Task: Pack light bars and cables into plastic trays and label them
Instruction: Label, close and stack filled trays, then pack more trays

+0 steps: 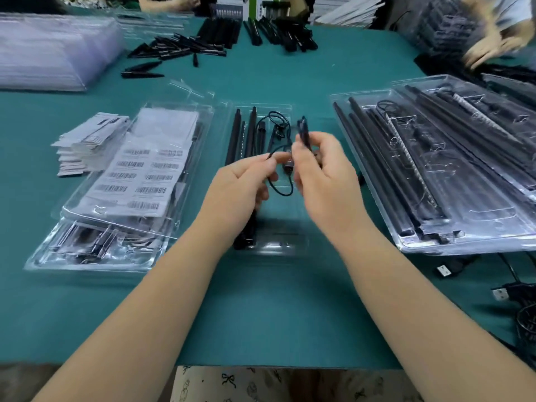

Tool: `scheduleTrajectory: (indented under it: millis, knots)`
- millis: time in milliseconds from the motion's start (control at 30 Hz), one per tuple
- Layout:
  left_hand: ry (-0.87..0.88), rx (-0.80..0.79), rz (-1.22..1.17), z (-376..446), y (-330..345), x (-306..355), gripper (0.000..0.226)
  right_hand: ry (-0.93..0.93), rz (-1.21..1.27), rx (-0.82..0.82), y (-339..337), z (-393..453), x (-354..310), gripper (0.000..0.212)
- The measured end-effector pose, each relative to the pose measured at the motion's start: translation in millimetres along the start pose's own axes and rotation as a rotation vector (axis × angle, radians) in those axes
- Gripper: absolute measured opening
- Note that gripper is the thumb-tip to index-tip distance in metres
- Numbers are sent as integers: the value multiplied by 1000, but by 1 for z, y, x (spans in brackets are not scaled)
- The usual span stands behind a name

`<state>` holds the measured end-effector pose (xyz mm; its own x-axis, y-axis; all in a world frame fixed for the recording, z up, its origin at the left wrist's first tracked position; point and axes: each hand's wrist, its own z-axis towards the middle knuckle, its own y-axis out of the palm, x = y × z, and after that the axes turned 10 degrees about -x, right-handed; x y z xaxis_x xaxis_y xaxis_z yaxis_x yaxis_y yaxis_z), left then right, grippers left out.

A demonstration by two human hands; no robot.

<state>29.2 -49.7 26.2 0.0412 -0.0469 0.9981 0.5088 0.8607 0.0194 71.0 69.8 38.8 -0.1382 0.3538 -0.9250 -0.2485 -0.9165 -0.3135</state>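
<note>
Here, both hands work above a clear, thin-walled plastic tray (pixel 285 107) lying on the teal felt-like table cover (pixel 261 300). The left hand (pixel 242 188) pinches a thin black cable (pixel 280 191) between thumb and forefinger; a loop of it hangs between the hands. The right hand (pixel 322 169) grips the cable's folded black bundle (pixel 304 132), fingers curled round it. In the tray's left channels lie long, matte black light bars (pixel 236 134), with another coiled cable (pixel 275 118) in the compartment beside them.

To the left, a glossy tray stack (pixel 95 253) carries a white sheet of barcode labels (pixel 139 181); a pile of grey cards (pixel 84 143) sits just beside it. To the right, filled trays (pixel 435 169) overlap, tilted. Loose black bars (pixel 179 47) lie farther back. USB plugs (pixel 500 294) rest near the right edge. The forearms hide the tray's near end.
</note>
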Motion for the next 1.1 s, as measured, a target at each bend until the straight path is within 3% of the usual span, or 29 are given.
scheduleTrajectory:
  millis: [133, 333, 600, 800, 933, 1000, 1100]
  knots:
    - [-70, 41, 47, 0, 2, 1, 34, 181, 361, 40, 8, 8, 9, 27]
    - [88, 65, -155, 4, 4, -4, 21, -14, -60, 21, 9, 9, 24, 22]
    - [34, 148, -399, 5, -5, 0, 14, -118, -215, -73, -3, 7, 28, 30]
    - [72, 19, -288, 4, -1, -3, 41, -280, -367, -76, -5, 7, 28, 31]
    - [47, 63, -238, 6, -4, -2, 12, -325, -332, -103, -4, 6, 28, 33]
    - [61, 108, -262, 8, -7, -1, 19, -292, -324, -169, -5, 7, 27, 40]
    - [63, 145, -264, 10, -11, 0, 28, -254, -525, -208, -6, 13, 32, 37]
